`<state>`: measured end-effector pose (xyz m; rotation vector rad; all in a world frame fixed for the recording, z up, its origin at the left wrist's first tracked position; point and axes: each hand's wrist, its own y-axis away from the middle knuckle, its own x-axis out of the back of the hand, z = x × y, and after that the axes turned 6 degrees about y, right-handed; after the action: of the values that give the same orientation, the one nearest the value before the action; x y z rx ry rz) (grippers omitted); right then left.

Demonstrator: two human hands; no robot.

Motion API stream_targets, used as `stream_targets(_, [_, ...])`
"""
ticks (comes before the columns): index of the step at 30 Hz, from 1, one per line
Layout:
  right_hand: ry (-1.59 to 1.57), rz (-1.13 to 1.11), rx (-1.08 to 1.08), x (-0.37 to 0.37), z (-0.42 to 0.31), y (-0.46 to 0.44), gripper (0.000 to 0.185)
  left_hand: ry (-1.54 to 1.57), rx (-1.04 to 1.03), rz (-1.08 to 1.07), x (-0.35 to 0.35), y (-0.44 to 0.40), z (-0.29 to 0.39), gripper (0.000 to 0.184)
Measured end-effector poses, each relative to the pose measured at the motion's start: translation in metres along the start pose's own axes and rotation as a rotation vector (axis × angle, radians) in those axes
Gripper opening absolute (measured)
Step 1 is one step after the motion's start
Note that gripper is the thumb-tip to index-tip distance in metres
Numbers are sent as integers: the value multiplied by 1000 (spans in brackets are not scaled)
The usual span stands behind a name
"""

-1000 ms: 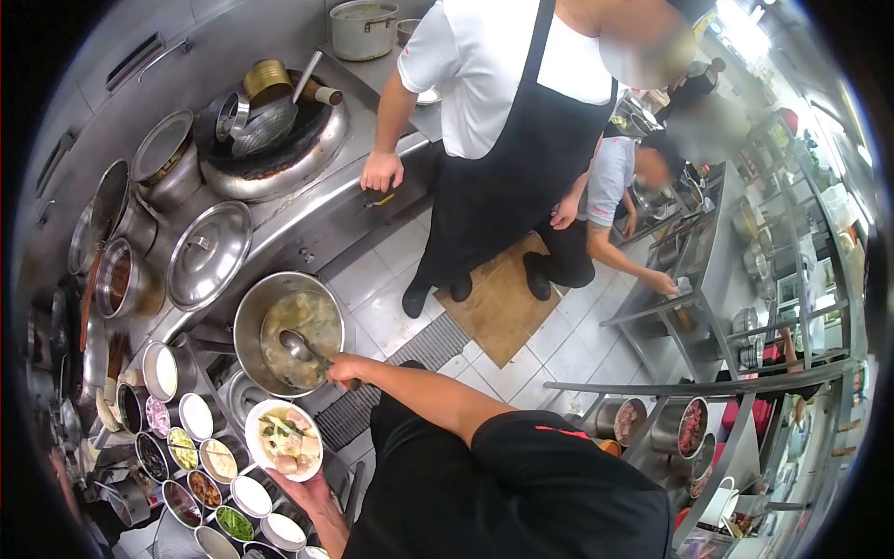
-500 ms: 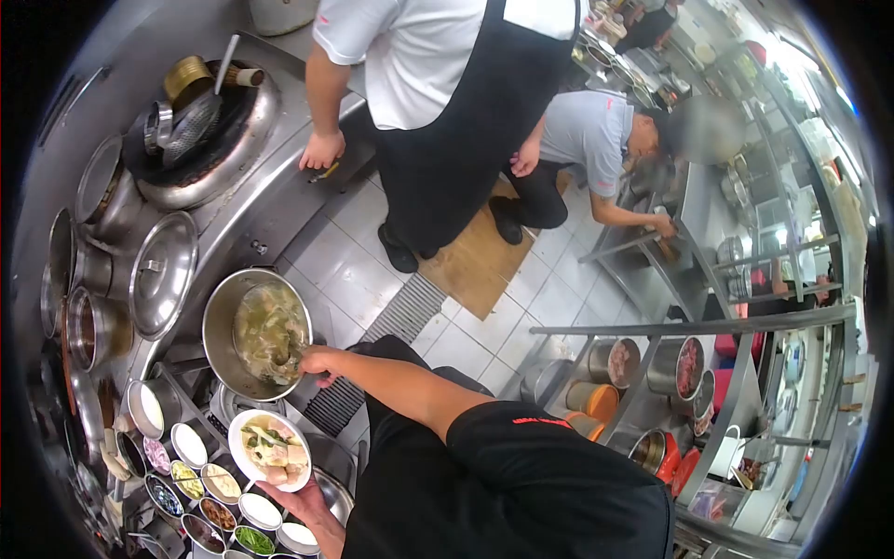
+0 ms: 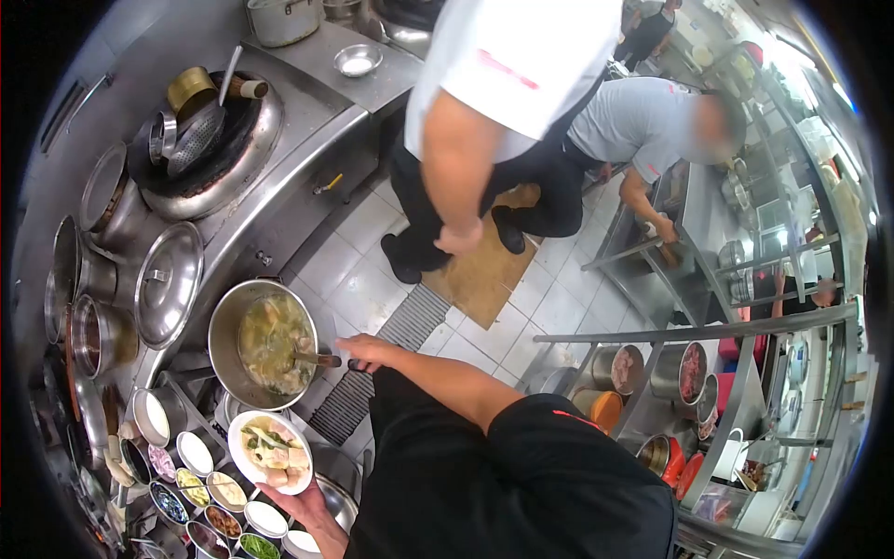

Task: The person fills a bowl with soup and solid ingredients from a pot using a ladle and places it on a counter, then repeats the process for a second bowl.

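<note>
A white bowl (image 3: 300, 483) of soup, with pale chunks and green leaves, rests in my left hand (image 3: 305, 506), whose fingers grip its lower rim. It is held just in front of the large metal pot (image 3: 217, 347). Cloudy broth with greens fills the pot's bottom. A ladle (image 3: 319, 359) leans in the pot, its wooden-looking handle end sticking out past the right rim. Close beside that handle end is my right hand (image 3: 366, 351), apart from it, with fingers loosely stretched and nothing seen in them.
Several ingredient containers (image 3: 196, 452) stand at lower left. A pot lid (image 3: 169, 284) leans by the stove, near a wok (image 3: 233, 168) holding a strainer (image 3: 197, 140). A co-worker (image 3: 503, 121) stands on the floor ahead; another bends at a steel counter (image 3: 689, 205). Shelves with pots (image 3: 663, 373) are right.
My right hand has let go of the ladle and drawn back to the right. The nearer co-worker has shifted rightward and leaned closer. The bowl stays in my left hand.
</note>
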<state>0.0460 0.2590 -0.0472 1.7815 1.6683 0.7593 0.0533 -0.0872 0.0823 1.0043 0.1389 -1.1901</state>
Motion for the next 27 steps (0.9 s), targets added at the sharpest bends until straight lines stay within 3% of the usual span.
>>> stream_targets(8, [120, 329, -76, 65, 101, 20, 65, -5, -43, 14, 7, 1, 3, 76])
stream_targets(11, [153, 331, -121, 79, 140, 24, 63, 25, -47, -24, 7, 4, 4, 76])
stream_targets(17, [90, 304, -208, 93, 153, 60, 58, 58, 34, -79, 21, -2, 2, 78])
stream_targets(27, [205, 335, -105, 98, 140, 54, 48, 85, -36, -98, 19, 10, -9, 78])
